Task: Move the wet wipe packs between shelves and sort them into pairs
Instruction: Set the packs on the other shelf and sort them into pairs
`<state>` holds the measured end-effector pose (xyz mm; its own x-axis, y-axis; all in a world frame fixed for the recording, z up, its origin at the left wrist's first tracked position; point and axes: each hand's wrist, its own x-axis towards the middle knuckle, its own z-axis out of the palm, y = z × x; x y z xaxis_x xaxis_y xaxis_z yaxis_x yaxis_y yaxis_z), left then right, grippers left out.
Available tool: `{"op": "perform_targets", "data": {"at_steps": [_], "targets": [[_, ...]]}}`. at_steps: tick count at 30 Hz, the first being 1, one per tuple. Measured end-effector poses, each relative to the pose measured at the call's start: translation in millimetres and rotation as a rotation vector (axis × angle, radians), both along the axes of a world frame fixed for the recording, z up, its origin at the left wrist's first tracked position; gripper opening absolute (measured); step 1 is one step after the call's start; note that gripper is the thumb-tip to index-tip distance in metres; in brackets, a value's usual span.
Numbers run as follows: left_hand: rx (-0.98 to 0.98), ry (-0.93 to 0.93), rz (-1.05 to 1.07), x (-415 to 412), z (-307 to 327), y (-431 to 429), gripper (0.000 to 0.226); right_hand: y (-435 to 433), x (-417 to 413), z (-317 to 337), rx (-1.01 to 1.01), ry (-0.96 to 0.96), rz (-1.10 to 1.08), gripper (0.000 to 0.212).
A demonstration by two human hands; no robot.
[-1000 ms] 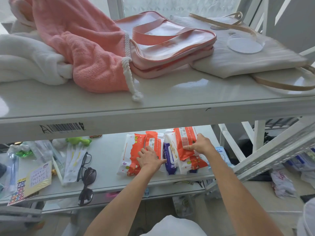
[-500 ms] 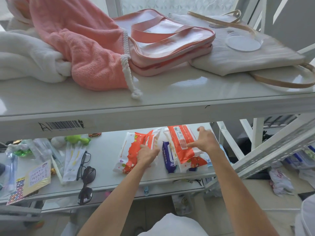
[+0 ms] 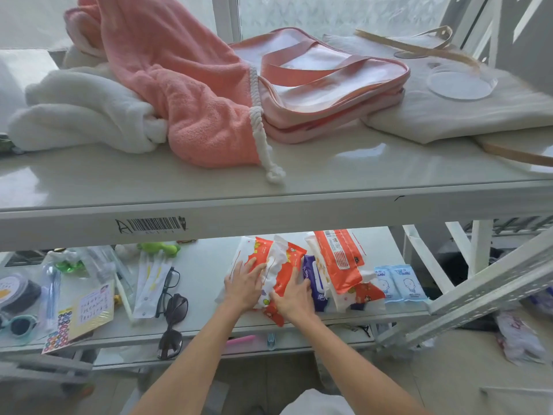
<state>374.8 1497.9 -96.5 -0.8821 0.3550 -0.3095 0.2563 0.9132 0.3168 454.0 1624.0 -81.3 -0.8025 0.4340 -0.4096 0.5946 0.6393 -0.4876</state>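
Orange wipe packs [image 3: 270, 265] under both hands, purple pack [image 3: 311, 280] just beside

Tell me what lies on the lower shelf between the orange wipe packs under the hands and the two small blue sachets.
In the head view: a purple wipe pack, then an orange-and-white pack leaning over it.

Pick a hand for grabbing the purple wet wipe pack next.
Right. The right hand rests right beside the purple wet wipe pack, while the left hand lies farther off, flat on the orange-and-white wet wipe packs.
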Motion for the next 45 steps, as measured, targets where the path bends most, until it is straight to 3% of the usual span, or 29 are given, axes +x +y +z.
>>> {"op": "perform_targets", "data": {"at_steps": [2, 5, 10, 14, 16, 20, 23, 28, 32, 36, 45], "targets": [[-0.155, -0.055, -0.086, 7, -12, -8, 0.060, -6, 4, -1, 0.090, 0.055, 0.069, 0.093], [-0.214, -0.005, -0.102, 18, -23, -15, 0.067, -11, 8, -5, 0.116, 0.035, 0.221, 0.085], [-0.139, 0.016, 0.009, 35, -15, -24, 0.067, -7, 9, -22, 0.109, -0.014, 0.319, 0.114], [-0.126, 0.077, 0.046, 59, -19, -39, 0.063, -2, -3, -32, 0.095, -0.035, 0.376, 0.123], [-0.072, 0.120, 0.095, 53, -17, -44, 0.058, 0, -17, -31, 0.085, 0.016, 0.365, 0.115], [-0.046, 0.047, 0.147, 32, -20, -44, 0.060, -11, -34, -30, 0.208, 0.126, 0.386, 0.074], [-0.027, -0.028, 0.138, 36, -32, -38, 0.063, -22, -36, -42, 0.243, 0.047, 0.503, 0.071], [-0.011, -0.027, 0.158, 44, -39, -35, 0.065, -20, -39, -58, 0.263, 0.117, 0.364, 0.072], [-0.038, 0.011, 0.090, 41, -34, -40, 0.064, -17, -33, -66, 0.252, 0.084, 0.395, 0.073], [-0.036, 0.024, 0.057, 43, -38, -47, 0.066, -32, -4, -67, 0.235, 0.115, 0.198, 0.080], [-0.031, 0.016, 0.074, 47, -34, -52, 0.068, -38, -23, -60, 0.195, 0.077, 0.236, 0.076]]}}
